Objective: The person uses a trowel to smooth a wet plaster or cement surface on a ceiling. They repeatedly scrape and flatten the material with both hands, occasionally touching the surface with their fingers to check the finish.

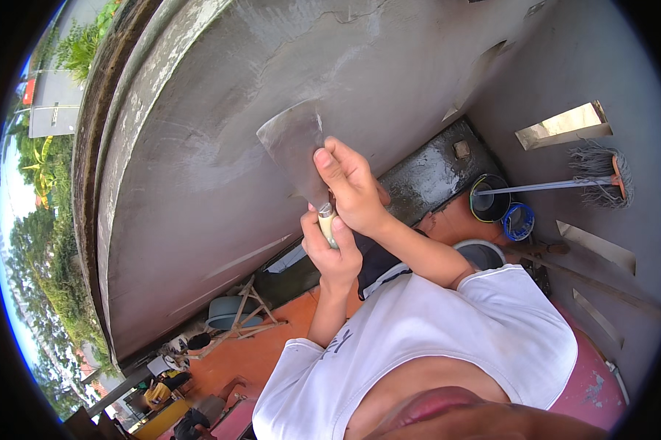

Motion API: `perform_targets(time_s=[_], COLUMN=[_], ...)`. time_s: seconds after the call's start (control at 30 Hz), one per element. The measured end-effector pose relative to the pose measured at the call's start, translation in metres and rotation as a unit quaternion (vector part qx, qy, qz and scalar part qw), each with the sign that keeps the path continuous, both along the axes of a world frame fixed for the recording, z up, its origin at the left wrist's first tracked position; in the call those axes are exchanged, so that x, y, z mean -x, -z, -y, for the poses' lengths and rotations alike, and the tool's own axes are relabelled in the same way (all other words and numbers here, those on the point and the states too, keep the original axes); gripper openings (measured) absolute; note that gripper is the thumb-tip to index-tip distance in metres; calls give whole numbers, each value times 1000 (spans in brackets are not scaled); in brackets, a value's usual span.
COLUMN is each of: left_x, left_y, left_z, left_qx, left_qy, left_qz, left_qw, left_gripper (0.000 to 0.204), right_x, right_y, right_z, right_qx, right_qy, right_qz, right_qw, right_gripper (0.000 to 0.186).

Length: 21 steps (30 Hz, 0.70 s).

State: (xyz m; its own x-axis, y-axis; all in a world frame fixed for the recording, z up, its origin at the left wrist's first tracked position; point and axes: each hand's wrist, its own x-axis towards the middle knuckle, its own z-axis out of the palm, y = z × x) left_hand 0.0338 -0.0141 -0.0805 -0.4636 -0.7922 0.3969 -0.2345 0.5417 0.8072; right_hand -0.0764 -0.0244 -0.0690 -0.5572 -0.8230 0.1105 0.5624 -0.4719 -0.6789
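A wide putty knife [295, 147] is held up in front of the grey plastered wall [198, 176], its broad metal blade pointing up and away. Its pale handle [328, 227] sits in my left hand [333, 255], whose fingers are wrapped round it. Higher up, my right hand [351, 183] pinches the right edge of the blade between thumb and fingers. Whether the blade touches the wall, I cannot tell. The wall surface behind it shows smeared, lighter streaks.
On the right, a mop [601, 176] leans with its handle in a black bucket [489, 198], beside a blue bucket [519, 221]. A wet dark ledge [433, 176] runs along the wall's foot. Lower left are a wooden stand [246, 315] and a grey-blue basin [231, 312].
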Motion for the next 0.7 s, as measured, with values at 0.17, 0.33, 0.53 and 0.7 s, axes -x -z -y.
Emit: perform_targets(time_s=[0.17, 0.33, 0.53, 0.7], left_x=[35, 46, 14, 31], left_y=[-44, -42, -50, -61], left_z=[21, 5, -11, -4], left_qx=[5, 61, -20, -2], left_qy=[62, 55, -1, 18], left_qz=[70, 10, 73, 102], left_qw=[996, 997, 997, 995], left_gripper=[29, 30, 28, 29], right_x=[32, 43, 20, 30], right_y=[-36, -47, -39, -36], right_z=[4, -10, -8, -1], right_qx=[29, 23, 19, 50], right_qy=[77, 23, 1, 36], right_qz=[65, 63, 83, 99], right_qw=[994, 997, 996, 993], right_gripper=[33, 33, 36, 35])
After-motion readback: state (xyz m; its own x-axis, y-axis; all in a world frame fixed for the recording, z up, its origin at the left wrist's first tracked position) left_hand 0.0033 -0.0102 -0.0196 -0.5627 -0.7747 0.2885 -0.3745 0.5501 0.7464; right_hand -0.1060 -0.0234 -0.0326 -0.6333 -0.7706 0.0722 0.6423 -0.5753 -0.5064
